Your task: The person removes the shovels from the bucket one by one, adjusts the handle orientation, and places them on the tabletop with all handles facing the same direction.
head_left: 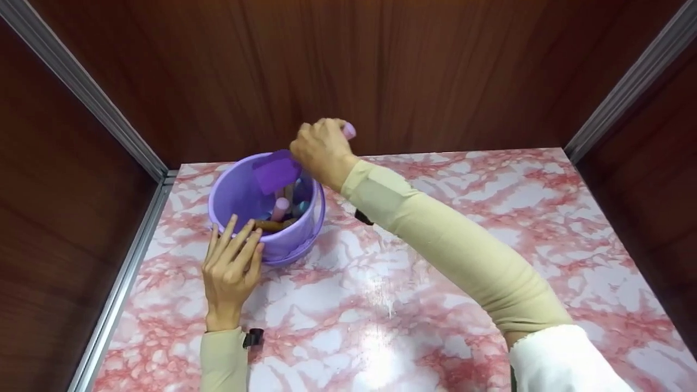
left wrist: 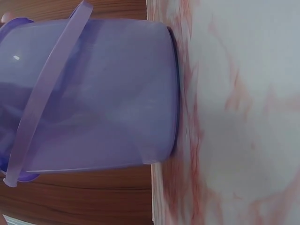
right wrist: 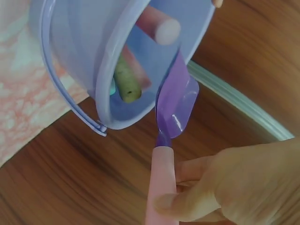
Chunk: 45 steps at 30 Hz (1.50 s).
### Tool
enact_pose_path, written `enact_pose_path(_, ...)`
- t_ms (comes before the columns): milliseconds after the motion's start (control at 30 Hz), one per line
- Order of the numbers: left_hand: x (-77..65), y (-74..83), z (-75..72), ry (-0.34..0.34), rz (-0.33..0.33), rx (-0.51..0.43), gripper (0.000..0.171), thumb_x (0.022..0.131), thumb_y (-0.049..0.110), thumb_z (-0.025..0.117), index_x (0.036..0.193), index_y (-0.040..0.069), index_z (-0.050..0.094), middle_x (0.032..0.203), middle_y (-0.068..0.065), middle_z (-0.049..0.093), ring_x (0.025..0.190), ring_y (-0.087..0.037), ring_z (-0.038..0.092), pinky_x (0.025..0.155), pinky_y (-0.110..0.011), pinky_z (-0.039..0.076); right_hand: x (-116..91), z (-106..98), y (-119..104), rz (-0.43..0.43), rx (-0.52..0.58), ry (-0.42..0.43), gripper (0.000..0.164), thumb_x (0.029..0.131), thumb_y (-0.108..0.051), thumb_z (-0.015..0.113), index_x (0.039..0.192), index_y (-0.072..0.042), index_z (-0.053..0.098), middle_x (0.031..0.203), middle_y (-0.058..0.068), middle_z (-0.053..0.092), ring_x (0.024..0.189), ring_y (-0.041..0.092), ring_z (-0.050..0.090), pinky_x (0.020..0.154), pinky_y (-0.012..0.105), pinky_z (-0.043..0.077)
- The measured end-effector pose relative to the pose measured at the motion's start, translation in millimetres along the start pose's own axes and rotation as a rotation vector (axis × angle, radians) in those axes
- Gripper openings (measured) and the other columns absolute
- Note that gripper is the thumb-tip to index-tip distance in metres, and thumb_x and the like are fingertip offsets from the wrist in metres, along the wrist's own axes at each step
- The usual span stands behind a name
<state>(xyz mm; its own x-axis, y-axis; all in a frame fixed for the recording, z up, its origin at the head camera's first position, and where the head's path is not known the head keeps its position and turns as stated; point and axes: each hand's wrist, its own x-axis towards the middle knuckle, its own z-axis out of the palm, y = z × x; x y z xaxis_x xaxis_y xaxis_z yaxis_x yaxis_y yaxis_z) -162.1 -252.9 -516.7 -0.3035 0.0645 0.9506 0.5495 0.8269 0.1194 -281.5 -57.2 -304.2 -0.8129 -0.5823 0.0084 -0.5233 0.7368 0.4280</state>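
A purple bucket (head_left: pixel 231 185) stands on the marbled tabletop, its handle (left wrist: pixel 42 93) hanging down the side. My right hand (head_left: pixel 324 149) grips the pink handle of a small purple shovel (right wrist: pixel 176 101). The shovel's blade (head_left: pixel 277 173) is over the bucket's mouth, pointing down and to the left. My left hand (head_left: pixel 231 267) rests on the near left rim with its fingers extended. Inside the bucket are a pink handle (head_left: pixel 280 208), a brown wooden handle (head_left: pixel 269 225) and a greenish handle (right wrist: pixel 127 82); their lower ends are hidden.
Dark wooden panels (head_left: pixel 381 71) close off the back and both sides, with metal rails (head_left: pixel 114 305) along the corners. The pink and white marbled table (head_left: pixel 435 305) stretches to the right of the bucket and in front of it.
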Motion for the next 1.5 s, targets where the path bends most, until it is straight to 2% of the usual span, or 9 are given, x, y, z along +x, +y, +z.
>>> enact_pose_path(133, 1.1, -0.3, -2.7, -0.015, 0.013, 0.014, 0.027, 0.106, 0.027, 0.069, 0.119, 0.009, 0.082, 0.125, -0.010, 0.079, 0.125, -0.044, 0.070, 0.112, -0.071, 0.049, -12.9, 6.5, 19.4, -0.006, 0.111, 0.011, 0.026, 0.100, 0.000, 0.058, 0.112, -0.012, 0.078, 0.109, 0.011, 0.072, 0.092, 0.034, 0.074, 0.070, 0.048, 0.065)
enact_pose_path(367, 2.7, 0.3, -3.3, 0.008, 0.040, -0.006, 0.023, 0.103, 0.023, 0.073, 0.116, 0.007, 0.083, 0.120, -0.011, 0.080, 0.119, -0.045, 0.073, 0.109, -0.071, 0.052, -37.9, 32.3, 49.0, -0.006, 0.268, 0.001, 0.023, 0.086, -0.004, 0.075, 0.108, -0.011, 0.075, 0.115, 0.013, 0.071, 0.093, 0.041, 0.073, 0.082, 0.058, 0.064)
enact_pose_path(567, 2.9, 0.5, -3.7, 0.027, 0.048, -0.029, 0.019, 0.101, 0.018, 0.075, 0.113, 0.006, 0.084, 0.113, -0.014, 0.081, 0.111, -0.042, 0.075, 0.112, -0.067, 0.051, -58.8, 61.3, 63.0, 0.026, 0.456, -0.005, 0.038, 0.082, 0.001, 0.073, 0.117, -0.012, 0.075, 0.117, 0.012, 0.069, 0.096, 0.044, 0.073, 0.082, 0.063, 0.063)
enact_pose_path(700, 2.4, 0.6, -3.3, 0.038, 0.060, -0.031, 0.018, 0.100, 0.016, 0.076, 0.111, 0.006, 0.084, 0.110, -0.015, 0.081, 0.106, -0.041, 0.075, 0.113, -0.065, 0.051, -77.7, 83.5, 67.4, -0.009, 0.662, 0.049, 0.030, 0.080, 0.008, 0.063, 0.101, -0.009, 0.074, 0.103, 0.011, 0.069, 0.087, 0.032, 0.068, 0.070, 0.049, 0.061)
enact_pose_path(800, 2.5, 0.3, -3.4, 0.041, 0.064, -0.035, 0.017, 0.100, 0.016, 0.076, 0.111, 0.005, 0.084, 0.111, -0.015, 0.081, 0.106, -0.042, 0.076, 0.111, -0.067, 0.052, -91.5, 102.5, 65.9, -0.037, 0.877, 0.060, 0.028, 0.083, 0.011, 0.060, 0.098, -0.007, 0.075, 0.096, 0.011, 0.072, 0.079, 0.025, 0.065, 0.061, 0.037, 0.056)
enact_pose_path(900, 2.4, -0.3, -3.6, 0.052, 0.070, -0.035, 0.017, 0.099, 0.015, 0.076, 0.111, 0.004, 0.084, 0.112, -0.015, 0.081, 0.108, -0.043, 0.076, 0.109, -0.068, 0.053, -104.3, 122.0, 60.0, -0.016, 1.097, 0.009, 0.033, 0.089, 0.011, 0.063, 0.114, -0.004, 0.077, 0.102, 0.013, 0.076, 0.082, 0.025, 0.071, 0.062, 0.030, 0.061)
enact_pose_path(1000, 1.9, -0.3, -3.5, 0.061, 0.076, -0.027, 0.018, 0.100, 0.016, 0.077, 0.111, 0.004, 0.084, 0.113, -0.015, 0.081, 0.109, -0.043, 0.076, 0.108, -0.067, 0.054, -116.7, 140.8, 51.6, 0.045, 1.258, -0.057, 0.039, 0.091, 0.008, 0.066, 0.127, -0.003, 0.074, 0.110, 0.015, 0.077, 0.089, 0.025, 0.074, 0.067, 0.030, 0.066)
enact_pose_path(1167, 3.3, 0.3, -1.0, 0.072, 0.084, -0.027, 0.018, 0.100, 0.016, 0.077, 0.111, 0.004, 0.084, 0.114, -0.015, 0.081, 0.110, -0.044, 0.076, 0.106, -0.067, 0.055, -132.4, 168.0, 37.5, 0.178, 1.494, -0.124, 0.041, 0.090, 0.007, 0.068, 0.131, 0.001, 0.072, 0.109, 0.019, 0.074, 0.078, 0.020, 0.072, 0.063, 0.032, 0.066)
enact_pose_path(1500, 1.5, -0.9, -2.3, 0.095, 0.086, -0.033, 0.017, 0.099, 0.015, 0.077, 0.108, 0.002, 0.084, 0.112, -0.016, 0.081, 0.109, -0.045, 0.076, 0.107, -0.067, 0.055, -139.8, 204.9, 3.0, 0.344, 1.704, -0.130, 0.048, 0.089, 0.004, 0.074, 0.137, 0.003, 0.066, 0.115, 0.020, 0.067, 0.084, 0.023, 0.070, 0.063, 0.036, 0.068)
